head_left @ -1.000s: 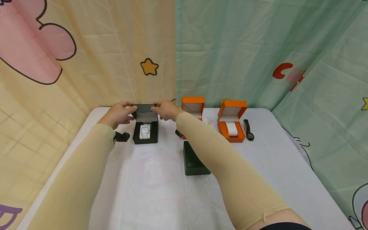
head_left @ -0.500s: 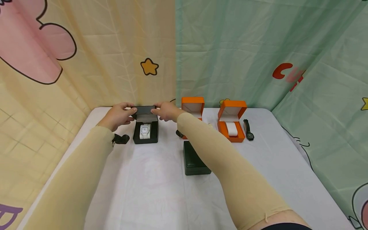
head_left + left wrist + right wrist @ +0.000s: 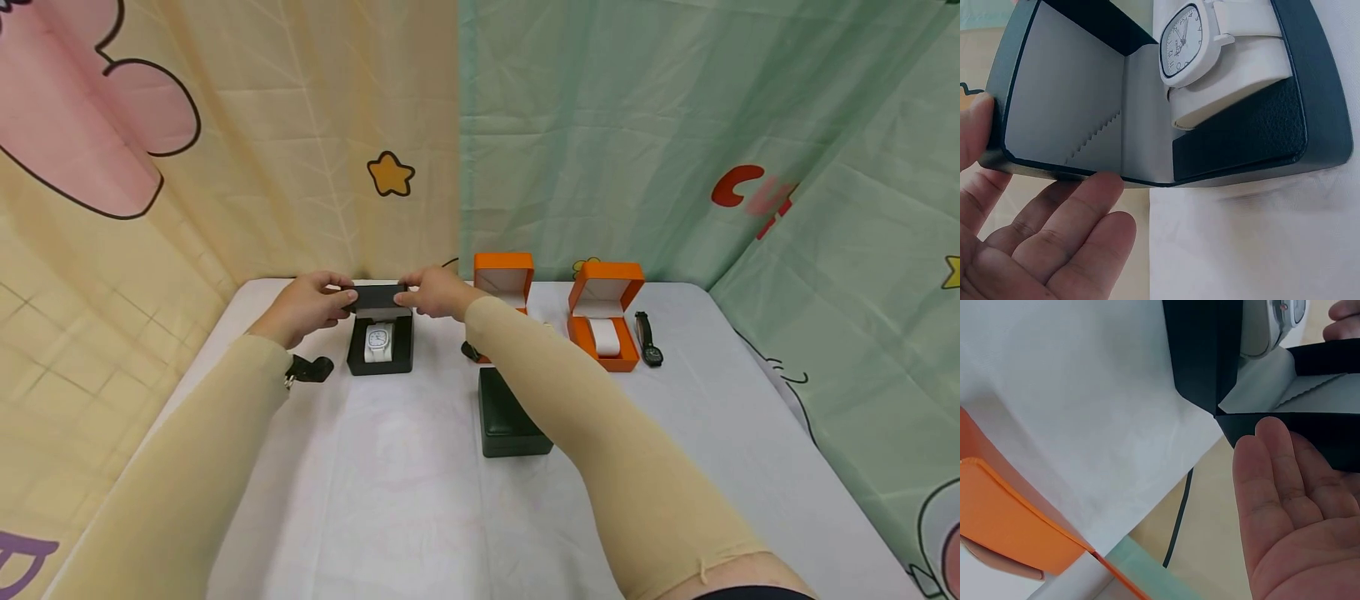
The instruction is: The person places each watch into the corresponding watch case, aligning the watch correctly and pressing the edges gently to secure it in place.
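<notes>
A black watch box (image 3: 406,348) with a grey lining stands at the back left of the table, its lid (image 3: 377,297) partly lowered. Inside it sits a white watch (image 3: 378,338) with a white strap, wrapped round a cushion. My left hand (image 3: 306,307) pinches the lid's left corner; in the left wrist view its thumb (image 3: 975,128) presses the outer edge, while the other fingers spread along the side. At the opposite corner my right hand (image 3: 441,292) grips the lid with the thumb in front. In the right wrist view, its fingers (image 3: 1272,465) lie against the lid's side.
Two orange watch boxes (image 3: 503,262) stand open to the right, the nearer part of one hidden by my right arm. A black watch (image 3: 649,342) lies beside the rightmost. A dark green box (image 3: 510,421), closed, is partly behind my right forearm. Curtains border the white table (image 3: 405,500).
Both hands have tipped the black box's lid forward and down over the white watch, so less of its grey lining shows. The other boxes have stayed put.
</notes>
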A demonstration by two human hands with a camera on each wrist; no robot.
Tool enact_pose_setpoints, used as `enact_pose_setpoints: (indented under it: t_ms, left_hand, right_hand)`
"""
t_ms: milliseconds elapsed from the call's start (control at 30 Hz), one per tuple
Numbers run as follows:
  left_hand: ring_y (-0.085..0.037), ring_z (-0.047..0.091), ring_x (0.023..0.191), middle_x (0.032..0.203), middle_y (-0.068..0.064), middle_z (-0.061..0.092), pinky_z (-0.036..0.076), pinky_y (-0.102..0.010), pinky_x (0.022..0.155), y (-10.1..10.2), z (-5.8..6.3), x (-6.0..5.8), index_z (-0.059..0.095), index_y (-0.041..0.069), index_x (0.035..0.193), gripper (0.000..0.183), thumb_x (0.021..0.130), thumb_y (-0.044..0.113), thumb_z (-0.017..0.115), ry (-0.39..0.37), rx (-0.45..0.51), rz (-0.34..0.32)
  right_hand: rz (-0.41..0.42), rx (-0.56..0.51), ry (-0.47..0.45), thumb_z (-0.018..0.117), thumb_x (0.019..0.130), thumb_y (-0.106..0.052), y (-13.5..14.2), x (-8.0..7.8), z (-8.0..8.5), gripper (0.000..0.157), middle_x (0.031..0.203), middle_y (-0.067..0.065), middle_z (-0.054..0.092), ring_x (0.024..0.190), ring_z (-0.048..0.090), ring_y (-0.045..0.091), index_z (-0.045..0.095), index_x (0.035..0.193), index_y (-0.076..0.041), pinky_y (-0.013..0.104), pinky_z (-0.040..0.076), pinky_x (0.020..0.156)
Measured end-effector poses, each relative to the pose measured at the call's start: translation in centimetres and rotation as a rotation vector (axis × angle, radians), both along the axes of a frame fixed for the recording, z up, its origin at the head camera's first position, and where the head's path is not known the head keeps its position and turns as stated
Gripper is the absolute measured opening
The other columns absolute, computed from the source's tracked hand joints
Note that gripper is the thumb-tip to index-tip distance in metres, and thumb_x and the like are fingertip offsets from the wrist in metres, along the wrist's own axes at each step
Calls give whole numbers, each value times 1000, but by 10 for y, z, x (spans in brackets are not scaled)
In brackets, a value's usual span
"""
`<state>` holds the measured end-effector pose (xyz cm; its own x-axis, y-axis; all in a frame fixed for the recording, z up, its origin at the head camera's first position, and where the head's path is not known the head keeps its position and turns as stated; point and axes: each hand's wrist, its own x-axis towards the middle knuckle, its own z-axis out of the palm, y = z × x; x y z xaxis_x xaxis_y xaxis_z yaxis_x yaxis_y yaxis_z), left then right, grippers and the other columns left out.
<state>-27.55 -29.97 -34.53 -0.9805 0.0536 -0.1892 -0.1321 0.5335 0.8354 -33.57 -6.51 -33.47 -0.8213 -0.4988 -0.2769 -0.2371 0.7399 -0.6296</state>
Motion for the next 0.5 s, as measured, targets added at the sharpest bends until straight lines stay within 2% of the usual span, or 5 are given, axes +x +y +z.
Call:
enact_pose_setpoints:
  t_ms: [200, 333, 500]
  left_hand:
    - [-31, 70, 116, 145, -27, 59, 54, -50, 109, 0, 0, 3, 51, 1, 146, 47, 108, 28, 60, 17, -19, -13]
    - [-22, 69, 105, 141, -25, 61, 58, -42, 104, -1, 0, 7, 53, 1, 145, 47, 107, 28, 62, 25, -44, -25]
    - [-28, 66, 110, 134, -22, 64, 60, -28, 92, -1, -2, 11, 55, 1, 142, 46, 106, 27, 64, 47, -62, -32]
  right_hand:
    - [1, -6, 12, 65, 105, -38, 1, 4, 0, 55, 144, 5, 67, 114, 72, 19, 54, 155, -20, 34, 58, 99]
    - [9, -17, 27, 68, 103, -36, 2, 7, -1, 53, 135, 6, 72, 109, 73, 19, 58, 152, -19, 36, 57, 100]
    - [34, -3, 57, 70, 102, -36, 2, 7, -3, 53, 128, 5, 74, 107, 73, 19, 60, 150, -17, 35, 58, 97]
